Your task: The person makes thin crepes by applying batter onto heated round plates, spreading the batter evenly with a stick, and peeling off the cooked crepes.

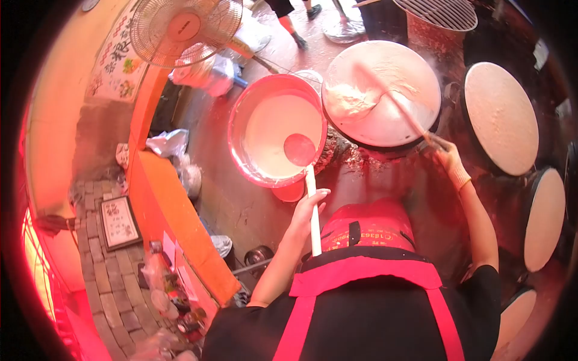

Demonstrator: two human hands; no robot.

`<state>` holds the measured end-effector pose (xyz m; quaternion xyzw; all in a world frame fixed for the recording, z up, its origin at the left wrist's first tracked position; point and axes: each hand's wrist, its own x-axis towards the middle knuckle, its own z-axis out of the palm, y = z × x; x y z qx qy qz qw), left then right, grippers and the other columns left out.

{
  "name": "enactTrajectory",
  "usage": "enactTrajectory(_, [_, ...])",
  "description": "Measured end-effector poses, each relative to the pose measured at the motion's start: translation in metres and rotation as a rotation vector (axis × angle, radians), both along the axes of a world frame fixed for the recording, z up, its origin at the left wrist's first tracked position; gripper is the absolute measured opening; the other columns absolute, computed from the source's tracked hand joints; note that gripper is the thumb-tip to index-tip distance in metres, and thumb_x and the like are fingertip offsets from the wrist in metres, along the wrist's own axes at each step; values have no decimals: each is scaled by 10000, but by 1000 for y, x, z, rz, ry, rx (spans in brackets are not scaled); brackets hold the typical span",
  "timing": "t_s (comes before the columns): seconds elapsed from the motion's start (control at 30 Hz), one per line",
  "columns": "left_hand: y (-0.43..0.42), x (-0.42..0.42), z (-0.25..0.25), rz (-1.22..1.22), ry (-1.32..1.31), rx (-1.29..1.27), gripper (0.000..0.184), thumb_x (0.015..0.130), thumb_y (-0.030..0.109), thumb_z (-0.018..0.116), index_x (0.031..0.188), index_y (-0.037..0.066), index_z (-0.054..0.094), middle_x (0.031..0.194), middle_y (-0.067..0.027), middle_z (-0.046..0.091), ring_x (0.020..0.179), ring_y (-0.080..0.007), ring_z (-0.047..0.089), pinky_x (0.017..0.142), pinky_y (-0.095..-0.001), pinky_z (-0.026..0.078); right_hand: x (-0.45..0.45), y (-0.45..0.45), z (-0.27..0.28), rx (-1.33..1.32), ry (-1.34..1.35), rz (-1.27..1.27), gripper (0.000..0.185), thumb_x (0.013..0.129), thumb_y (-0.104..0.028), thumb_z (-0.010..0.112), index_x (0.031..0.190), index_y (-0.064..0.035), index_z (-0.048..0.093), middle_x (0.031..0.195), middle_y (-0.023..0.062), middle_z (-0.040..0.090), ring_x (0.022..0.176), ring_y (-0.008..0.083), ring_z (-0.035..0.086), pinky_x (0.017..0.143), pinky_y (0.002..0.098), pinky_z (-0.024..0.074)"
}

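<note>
My left hand (306,213) is closed around the pale handle of a ladle (300,149). The ladle's round bowl rests over white batter (280,129) in a large pink-red tub (236,141). In a knit glove, my right hand (448,159) grips a wooden batter spreader (404,108), whose far end is smeared by motion. It reaches across a round hot griddle (391,132). Batter (349,99) lies thick and uneven over the left and upper part of the griddle, while the lower right looks thinly coated.
More round griddles (501,117) (545,219) stand along my right. A fan (183,25) is at upper left. An orange ledge (174,234) and a brick surface with a framed sign (119,222) lie left. Another person's legs (292,27) show at the top.
</note>
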<state>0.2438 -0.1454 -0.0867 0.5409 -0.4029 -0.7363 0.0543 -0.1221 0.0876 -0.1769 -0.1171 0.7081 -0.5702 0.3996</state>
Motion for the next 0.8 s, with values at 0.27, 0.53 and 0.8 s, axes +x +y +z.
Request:
enactTrajectory(0.27, [-95, 95, -57, -148, 82, 37, 197, 899, 115, 655, 1050, -9, 630, 980, -42, 658, 856, -88, 635, 762, -170, 521, 192, 105, -53, -242, -208, -214, 449, 994, -276, 528, 1395, -74, 508, 610, -31, 547, 383, 69, 343, 356, 253, 291])
enactTrajectory(0.53, [-107, 209, -24, 62, 132, -66, 213, 893, 117, 649, 1073, 2, 660, 982, -17, 637, 857, -73, 528, 786, -233, 426, 273, -337, -18, -259, -16, -457, 350, 979, -190, 517, 1319, -131, 573, 658, -75, 453, 499, 41, 405, 429, 227, 318])
enactTrajectory(0.8, [-112, 281, -48, 64, 65, -95, 202, 891, 118, 633, 1058, 5, 649, 1038, -66, 652, 1038, -143, 554, 960, -278, 381, 296, -369, -79, -346, -80, -680, 280, 1023, -224, 443, 1300, -231, 486, 627, -38, 439, 412, 96, 415, 333, 273, 336])
